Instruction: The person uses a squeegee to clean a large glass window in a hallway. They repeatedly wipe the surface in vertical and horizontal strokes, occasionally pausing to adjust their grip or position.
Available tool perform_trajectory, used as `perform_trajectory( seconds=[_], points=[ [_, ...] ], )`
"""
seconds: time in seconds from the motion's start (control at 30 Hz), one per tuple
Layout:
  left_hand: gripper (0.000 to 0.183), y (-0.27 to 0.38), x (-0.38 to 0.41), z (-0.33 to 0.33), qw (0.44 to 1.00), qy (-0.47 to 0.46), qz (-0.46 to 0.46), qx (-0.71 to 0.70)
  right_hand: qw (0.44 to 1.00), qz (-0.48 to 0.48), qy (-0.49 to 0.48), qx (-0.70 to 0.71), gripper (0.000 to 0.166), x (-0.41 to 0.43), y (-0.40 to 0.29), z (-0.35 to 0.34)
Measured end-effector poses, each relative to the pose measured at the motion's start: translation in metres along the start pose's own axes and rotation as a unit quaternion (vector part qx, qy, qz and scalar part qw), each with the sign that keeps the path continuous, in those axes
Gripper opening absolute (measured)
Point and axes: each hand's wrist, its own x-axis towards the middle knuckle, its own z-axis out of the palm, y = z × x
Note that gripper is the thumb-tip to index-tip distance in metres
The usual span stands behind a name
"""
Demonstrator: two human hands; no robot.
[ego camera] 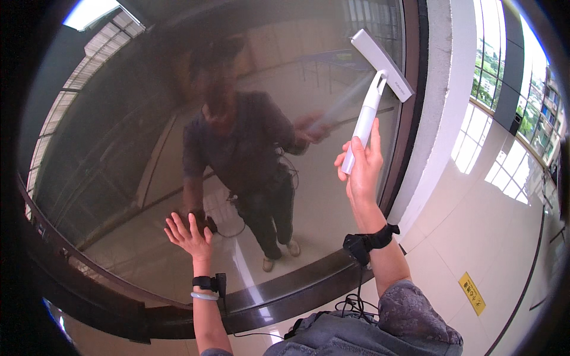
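A large dark window pane (133,147) stands before me and mirrors my figure. My right hand (366,167) grips the handle of a white window squeegee (367,107). Its long head lies slantwise near the pane's right edge, one end at the brown frame (412,111); whether the blade presses on the glass I cannot tell. Lower left, my left hand (191,236) has its fingers spread, palm toward the pane, and holds nothing. Whether it touches the glass is unclear. Black straps circle both wrists, and a pale bangle (205,296) sits below the left one.
A dark sill (285,298) runs along the pane's bottom. Right of the frame stands a white wall edge (432,133). Thin black cables (354,305) hang at my waist. A yellow sign (472,293) with writing lies on the tiled floor (438,267). Barred windows (490,58) are farther right.
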Motion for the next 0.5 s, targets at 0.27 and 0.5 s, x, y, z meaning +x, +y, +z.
perform_trajectory(
  seconds=[0.27,0.5],
  points=[
    [0.049,0.008,-0.007,0.001,1.0,-0.004,-0.016,-0.003,0.981,0.143,-0.118,-0.046,0.08,-0.171,0.097,0.014],
    [0.05,0.002,-0.01,-0.002,1.0,-0.002,-0.01,0.012,0.962,0.209,-0.174,0.028,0.079,-0.174,0.075,-0.002]
  ],
)
